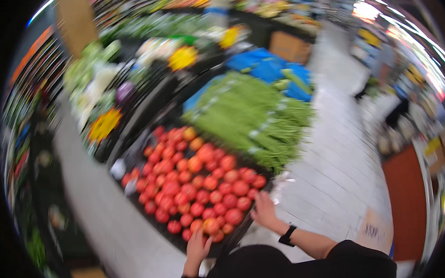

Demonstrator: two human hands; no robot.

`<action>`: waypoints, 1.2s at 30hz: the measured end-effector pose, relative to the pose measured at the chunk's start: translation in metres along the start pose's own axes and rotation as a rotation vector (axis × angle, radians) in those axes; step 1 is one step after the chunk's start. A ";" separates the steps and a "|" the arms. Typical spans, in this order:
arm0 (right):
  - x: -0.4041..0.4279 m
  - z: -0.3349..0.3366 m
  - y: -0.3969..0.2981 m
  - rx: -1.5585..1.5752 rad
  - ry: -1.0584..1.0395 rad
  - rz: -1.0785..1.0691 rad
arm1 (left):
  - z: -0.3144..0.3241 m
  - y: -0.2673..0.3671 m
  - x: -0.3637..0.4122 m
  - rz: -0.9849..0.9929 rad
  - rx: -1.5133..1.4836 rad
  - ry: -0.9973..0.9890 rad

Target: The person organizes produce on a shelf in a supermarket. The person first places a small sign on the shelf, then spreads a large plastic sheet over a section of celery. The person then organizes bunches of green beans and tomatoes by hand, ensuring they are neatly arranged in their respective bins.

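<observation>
A dark display stand holds a heap of red and orange tomatoes [187, 189] before me. My left hand [198, 246] reaches over the near edge, its fingertips at an orange-red tomato [211, 226]; whether they touch is blurred. At the stand's right edge is my right hand [264, 210], fingers spread beside the outermost tomatoes, with nothing seen in it. Dark bands circle both wrists. Behind the tomatoes lie bundles of long green vegetables [244, 115], tied with pale bands.
Blue sheeting [268, 68] lies beyond the greens, near a cardboard box [290, 46]. Cabbages and other vegetables [100, 77] fill the stand at the back left, with yellow signs [104, 124]. Pale floor runs along both sides. A person [385, 61] stands at the far right.
</observation>
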State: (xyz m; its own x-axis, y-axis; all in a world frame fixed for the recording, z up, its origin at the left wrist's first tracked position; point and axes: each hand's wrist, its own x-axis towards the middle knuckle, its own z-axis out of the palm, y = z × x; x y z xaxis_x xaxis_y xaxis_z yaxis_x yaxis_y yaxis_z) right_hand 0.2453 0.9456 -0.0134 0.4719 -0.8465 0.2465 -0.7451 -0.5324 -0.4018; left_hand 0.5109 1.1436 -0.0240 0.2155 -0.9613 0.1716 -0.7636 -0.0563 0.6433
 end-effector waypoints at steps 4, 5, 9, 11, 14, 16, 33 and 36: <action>-0.098 0.023 -0.028 -0.078 -0.069 0.268 | -0.062 0.006 -0.045 0.015 -0.137 -0.087; -0.120 0.019 -0.040 -0.032 -0.104 0.390 | -0.062 -0.016 -0.052 0.079 -0.103 -0.107; -0.232 0.022 -0.036 0.251 -0.389 0.688 | -0.072 -0.029 -0.033 0.242 -0.166 -0.251; -0.315 0.058 -0.018 0.289 -0.498 0.811 | -0.081 -0.029 -0.024 0.297 -0.142 -0.261; -0.412 0.071 -0.034 0.284 -0.553 0.977 | -0.078 -0.046 -0.010 0.369 -0.071 -0.398; -0.499 0.132 -0.020 0.179 -0.726 0.996 | -0.090 -0.053 -0.008 0.341 -0.132 -0.415; -0.213 0.074 -0.125 0.658 0.038 1.247 | -0.150 -0.159 0.133 -0.012 -0.352 -0.223; -0.214 0.077 -0.190 0.625 0.123 1.276 | -0.146 -0.184 0.159 -0.005 -0.365 -0.341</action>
State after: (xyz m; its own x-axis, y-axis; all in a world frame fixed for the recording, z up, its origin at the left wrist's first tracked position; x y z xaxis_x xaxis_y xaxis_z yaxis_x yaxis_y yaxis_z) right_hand 0.3221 1.2281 -0.0580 -0.4203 -0.7479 -0.5138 -0.2790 0.6453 -0.7111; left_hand 0.7746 1.0400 -0.0065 -0.0389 -0.9981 -0.0471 -0.4872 -0.0222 0.8730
